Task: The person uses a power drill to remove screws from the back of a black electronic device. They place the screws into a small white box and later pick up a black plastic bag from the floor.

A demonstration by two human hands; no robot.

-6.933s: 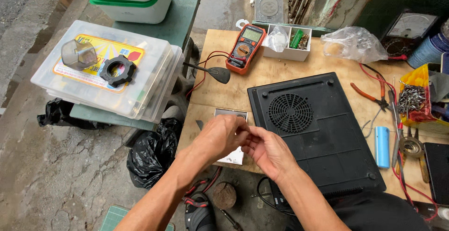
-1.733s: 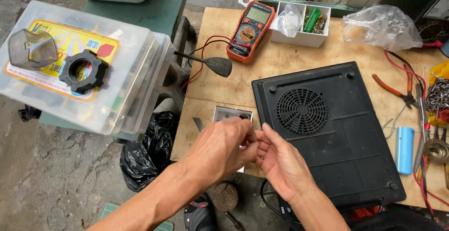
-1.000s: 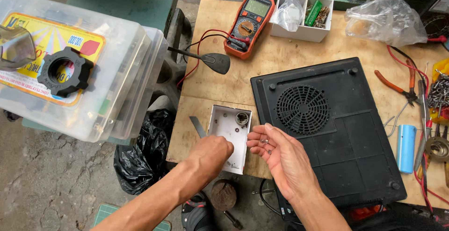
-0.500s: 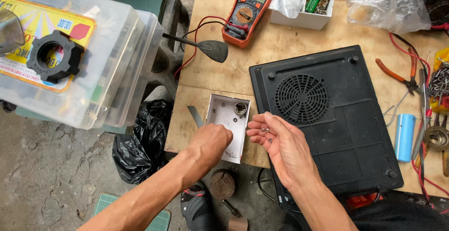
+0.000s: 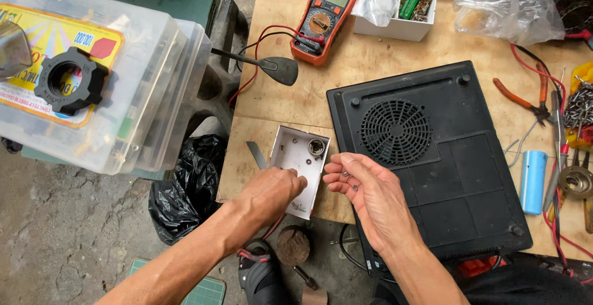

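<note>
My left hand (image 5: pixel 270 192) reaches into a small shallow white box (image 5: pixel 295 150) at the near edge of a wooden table (image 5: pixel 309 101). Its fingers are curled and its fingertips are hidden. A small metal cap (image 5: pixel 316 147) lies in the box's far corner. My right hand (image 5: pixel 365 195) is held palm up just to the right of the box, over the near left corner of an upturned black cooktop (image 5: pixel 432 156). Small metal pieces (image 5: pixel 346 174) rest on its cupped fingers.
An orange multimeter (image 5: pixel 325 14) with red and black leads, a white parts tray (image 5: pixel 401 28) and a clear bag (image 5: pixel 506 8) lie at the back. Pliers (image 5: pixel 524 98) and a blue cylinder (image 5: pixel 532 181) sit at the right. Clear storage bins (image 5: pixel 142 113) stand left, a black bag (image 5: pixel 185 187) below.
My hands have come apart. The left went down into the white box, and the right turned palm up with small pieces on it. The view has shifted closer to the table.
</note>
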